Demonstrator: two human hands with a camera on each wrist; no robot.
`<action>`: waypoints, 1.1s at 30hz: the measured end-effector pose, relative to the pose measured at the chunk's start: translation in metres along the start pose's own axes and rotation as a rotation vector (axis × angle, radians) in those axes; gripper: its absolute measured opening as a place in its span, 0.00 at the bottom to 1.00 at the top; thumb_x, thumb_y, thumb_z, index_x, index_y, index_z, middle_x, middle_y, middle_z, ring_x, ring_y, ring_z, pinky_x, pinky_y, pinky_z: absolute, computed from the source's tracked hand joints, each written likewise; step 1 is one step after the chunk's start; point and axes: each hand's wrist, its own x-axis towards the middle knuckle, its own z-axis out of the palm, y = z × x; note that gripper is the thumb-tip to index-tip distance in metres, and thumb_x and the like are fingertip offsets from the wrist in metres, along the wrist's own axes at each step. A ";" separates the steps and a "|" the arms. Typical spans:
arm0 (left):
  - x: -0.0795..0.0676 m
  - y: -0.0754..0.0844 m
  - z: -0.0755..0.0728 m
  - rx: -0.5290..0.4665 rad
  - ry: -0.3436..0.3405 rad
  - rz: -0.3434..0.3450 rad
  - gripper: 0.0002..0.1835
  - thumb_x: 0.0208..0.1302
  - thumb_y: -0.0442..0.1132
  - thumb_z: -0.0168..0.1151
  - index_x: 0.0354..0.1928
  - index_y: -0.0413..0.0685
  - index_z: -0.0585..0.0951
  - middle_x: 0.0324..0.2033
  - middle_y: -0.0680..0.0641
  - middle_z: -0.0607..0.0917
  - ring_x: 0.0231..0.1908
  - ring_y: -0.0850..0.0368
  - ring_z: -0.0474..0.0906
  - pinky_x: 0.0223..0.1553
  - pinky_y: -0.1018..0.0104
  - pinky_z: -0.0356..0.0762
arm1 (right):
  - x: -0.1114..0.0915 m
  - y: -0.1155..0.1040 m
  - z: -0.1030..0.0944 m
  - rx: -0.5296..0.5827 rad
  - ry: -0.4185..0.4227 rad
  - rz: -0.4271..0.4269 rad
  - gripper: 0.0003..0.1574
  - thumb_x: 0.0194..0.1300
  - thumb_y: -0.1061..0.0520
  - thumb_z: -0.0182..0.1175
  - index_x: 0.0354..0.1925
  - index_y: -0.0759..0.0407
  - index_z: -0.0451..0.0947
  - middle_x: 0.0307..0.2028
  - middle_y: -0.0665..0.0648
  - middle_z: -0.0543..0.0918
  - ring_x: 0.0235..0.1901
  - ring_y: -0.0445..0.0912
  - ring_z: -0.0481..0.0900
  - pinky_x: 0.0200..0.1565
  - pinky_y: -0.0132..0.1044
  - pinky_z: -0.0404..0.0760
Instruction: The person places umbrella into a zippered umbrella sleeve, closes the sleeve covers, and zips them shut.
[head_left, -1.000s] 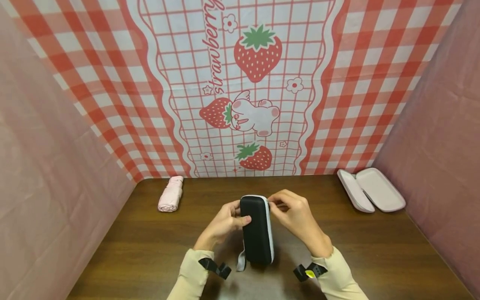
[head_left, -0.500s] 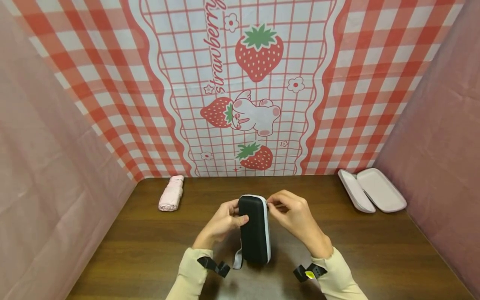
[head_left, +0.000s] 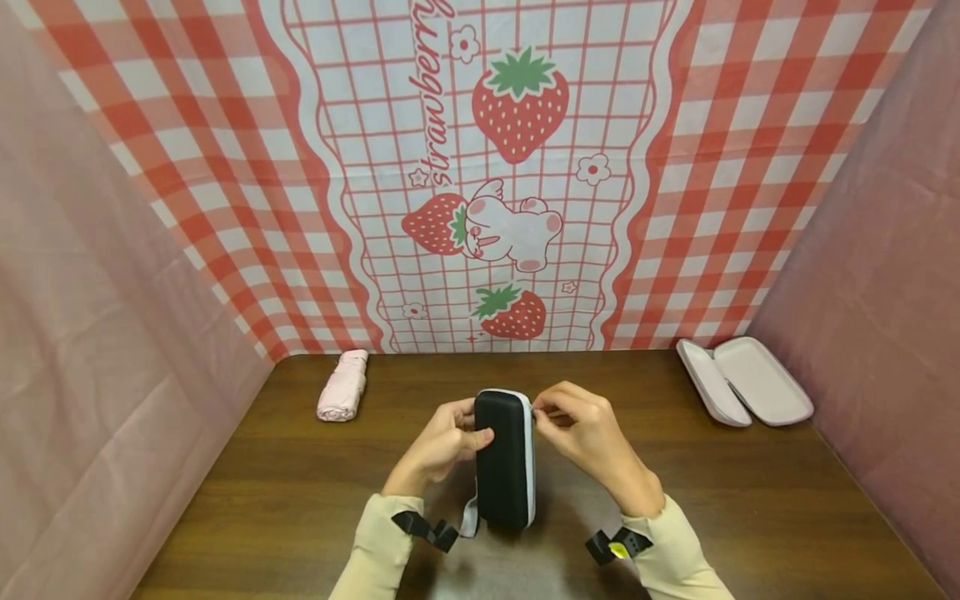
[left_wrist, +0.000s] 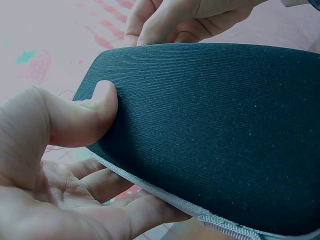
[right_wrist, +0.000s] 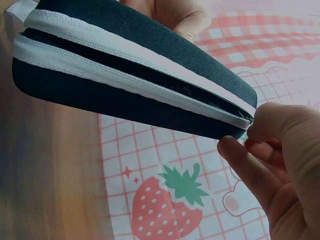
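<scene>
A black zip case (head_left: 501, 462) with white zipper tape stands upright, a grey strap (head_left: 469, 517) hanging at its lower left. My left hand (head_left: 442, 442) grips its upper left, thumb on the broad black face and fingers behind, as the left wrist view also shows. At the upper right corner, my right hand (head_left: 592, 433) pinches at the zipper's end with thumb and index finger; the pull itself is hidden by the fingertips. In the right wrist view the zipper (right_wrist: 135, 75) is parted along the side up to those fingers, with a dark gap between the tapes.
On the wooden table (head_left: 285, 500), a rolled pink cloth (head_left: 342, 387) lies at the back left. An opened pale pink case (head_left: 761, 379) lies at the back right. A strawberry-print cloth (head_left: 480, 100) hangs behind, with pink cloth walls at both sides.
The black case has shifted slightly left and turned a little, its strap moving with it. My right fingertips have moved slightly left and down, staying at its upper right edge.
</scene>
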 end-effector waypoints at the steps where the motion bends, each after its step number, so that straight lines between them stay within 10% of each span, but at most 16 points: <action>1: 0.000 0.000 0.000 -0.004 -0.001 0.004 0.26 0.67 0.25 0.60 0.66 0.26 0.70 0.44 0.48 0.87 0.41 0.55 0.87 0.40 0.58 0.87 | 0.000 0.000 0.000 0.000 -0.002 0.000 0.14 0.51 0.77 0.68 0.33 0.62 0.85 0.30 0.55 0.85 0.27 0.43 0.85 0.32 0.25 0.84; 33: -0.003 0.009 -0.005 -0.086 0.022 0.022 0.24 0.68 0.21 0.56 0.65 0.24 0.69 0.41 0.48 0.87 0.40 0.55 0.86 0.40 0.57 0.87 | 0.002 -0.005 0.005 0.010 -0.074 -0.057 0.11 0.50 0.75 0.66 0.29 0.62 0.83 0.28 0.51 0.83 0.25 0.39 0.82 0.29 0.26 0.82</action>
